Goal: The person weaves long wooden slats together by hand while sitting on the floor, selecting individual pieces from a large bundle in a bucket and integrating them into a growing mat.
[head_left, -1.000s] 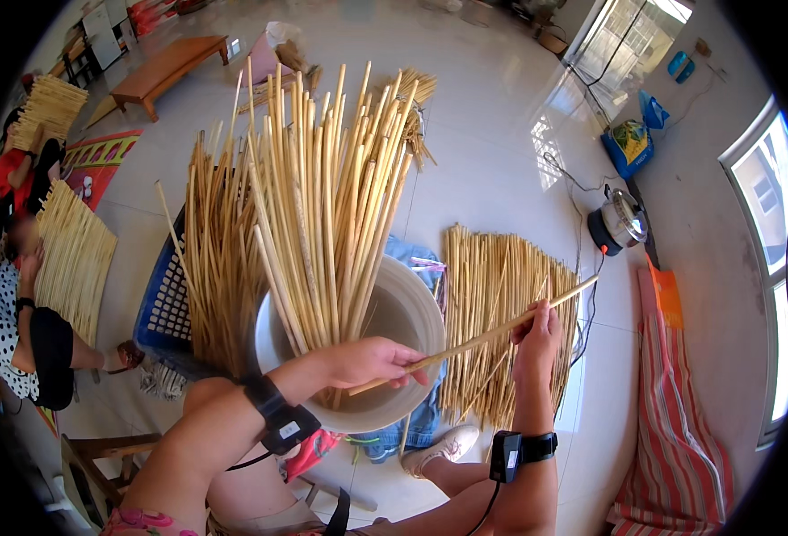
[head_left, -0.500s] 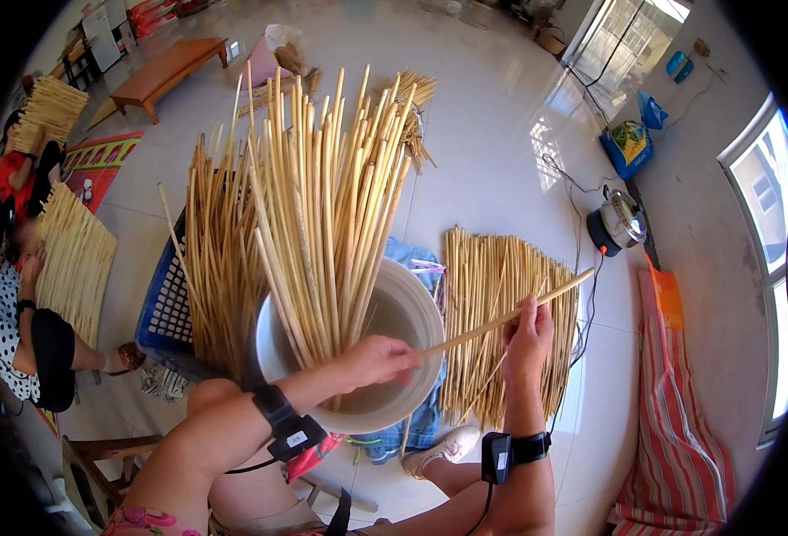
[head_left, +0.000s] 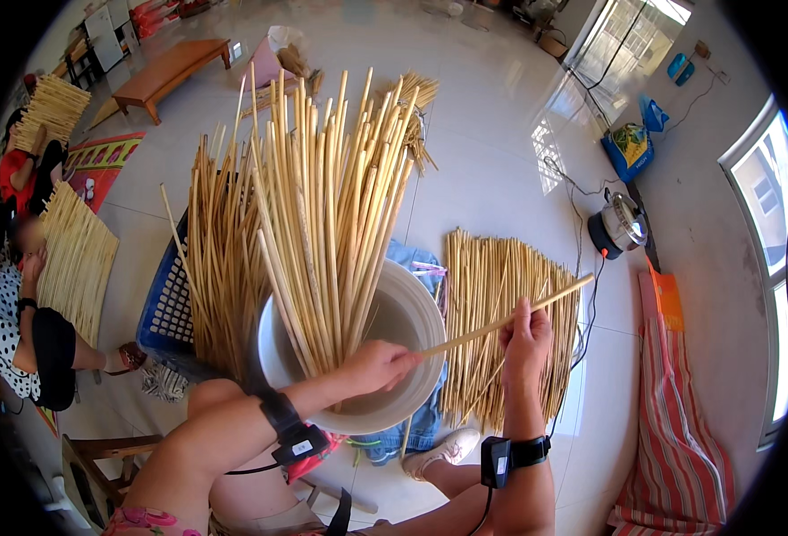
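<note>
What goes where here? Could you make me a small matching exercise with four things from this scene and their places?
Things:
1. single reed stick
2. white bucket
3. blue crate
4. flat reed mat

Places:
A. on the floor, right of the bucket
B. left of the bucket, full of upright reeds
C. held between both hands
D. in front of the knees, holding a reed bundle

Pairs: 1-C, 2-D, 3-B, 4-A
</note>
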A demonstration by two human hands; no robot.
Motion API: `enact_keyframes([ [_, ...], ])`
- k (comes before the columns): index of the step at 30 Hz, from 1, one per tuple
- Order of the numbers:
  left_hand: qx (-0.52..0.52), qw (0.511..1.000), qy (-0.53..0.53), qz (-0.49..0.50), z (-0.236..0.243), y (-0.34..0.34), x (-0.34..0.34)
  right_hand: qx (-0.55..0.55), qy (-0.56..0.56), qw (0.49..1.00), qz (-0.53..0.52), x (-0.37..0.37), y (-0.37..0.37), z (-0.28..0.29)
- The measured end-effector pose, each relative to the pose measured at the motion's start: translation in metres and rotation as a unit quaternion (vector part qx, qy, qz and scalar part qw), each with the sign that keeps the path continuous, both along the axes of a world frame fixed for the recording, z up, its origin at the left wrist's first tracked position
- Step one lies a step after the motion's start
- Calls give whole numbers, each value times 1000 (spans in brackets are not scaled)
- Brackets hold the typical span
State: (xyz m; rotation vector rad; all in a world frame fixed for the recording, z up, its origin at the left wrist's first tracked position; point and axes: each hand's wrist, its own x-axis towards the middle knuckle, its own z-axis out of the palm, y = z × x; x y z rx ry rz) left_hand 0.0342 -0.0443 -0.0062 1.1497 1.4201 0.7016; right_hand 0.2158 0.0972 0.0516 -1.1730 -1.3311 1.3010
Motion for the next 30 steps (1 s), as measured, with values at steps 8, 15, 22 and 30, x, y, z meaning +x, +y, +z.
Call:
enact_keyframes([
  [8, -59, 945, -318, -50, 16, 1, -10, -33, 37, 997, -62, 14, 16, -1],
  [15, -16, 958, -280, -61, 14, -1, -6, -42, 32, 997, -64, 12, 14, -1],
  [22, -70, 996, -53, -13, -26, 10, -6, 9, -5, 1000, 12, 2, -1, 5],
  [30, 4, 924, 86, 373, -116, 27, 9, 162, -155, 968, 109, -7, -19, -4],
])
